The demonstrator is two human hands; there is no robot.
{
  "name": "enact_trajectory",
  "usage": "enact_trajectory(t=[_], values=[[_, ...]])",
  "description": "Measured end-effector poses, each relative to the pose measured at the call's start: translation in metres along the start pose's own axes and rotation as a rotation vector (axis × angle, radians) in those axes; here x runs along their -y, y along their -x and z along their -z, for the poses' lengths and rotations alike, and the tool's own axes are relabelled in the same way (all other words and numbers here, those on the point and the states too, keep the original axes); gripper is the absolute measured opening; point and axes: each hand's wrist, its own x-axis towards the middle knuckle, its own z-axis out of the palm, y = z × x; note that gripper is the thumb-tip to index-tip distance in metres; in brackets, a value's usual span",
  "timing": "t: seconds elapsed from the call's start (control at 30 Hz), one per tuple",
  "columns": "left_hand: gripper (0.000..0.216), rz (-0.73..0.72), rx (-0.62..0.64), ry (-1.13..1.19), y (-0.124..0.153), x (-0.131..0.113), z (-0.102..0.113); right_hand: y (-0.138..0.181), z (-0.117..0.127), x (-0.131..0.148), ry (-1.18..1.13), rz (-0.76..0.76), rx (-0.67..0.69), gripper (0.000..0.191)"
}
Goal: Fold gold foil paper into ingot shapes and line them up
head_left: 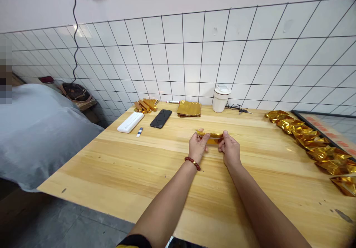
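Between both hands, a little above the wooden table (133,166), is a sheet of gold foil paper (213,136) with its upper edge folded or rolled into a narrow strip. My left hand (198,144), with a dark red bead bracelet (192,162) at the wrist, pinches its left end. At the right end, my right hand (230,147) grips it between thumb and fingers. Beyond the hands lies a stack of flat gold foil sheets (189,108). A row of folded gold foil pieces (311,140) runs along the table's right side.
Folded gold strips (146,105), a white power bank (130,122), a black phone (161,118) and a small blue-and-white tube (139,132) lie at the left. A white lidded cup (221,98), glasses (233,106) and keys (245,111) are near the tiled wall. A person (47,133) sits left.
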Motion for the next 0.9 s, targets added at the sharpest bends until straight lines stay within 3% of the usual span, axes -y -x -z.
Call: enact_trajectory(t=[0.4,0.6,0.9], values=[[0.094,0.008,0.062,0.053,0.006,-0.007,-0.005,-0.001,0.001,-0.001,-0.041,-0.004,0.037,0.053],[0.063,0.007,0.100,0.018,0.004,-0.002,0.001,-0.003,0.002,-0.005,-0.057,-0.011,0.012,0.054],[0.068,-0.044,0.081,0.039,-0.002,0.005,0.003,-0.003,0.003,-0.007,-0.014,-0.024,0.051,0.052]])
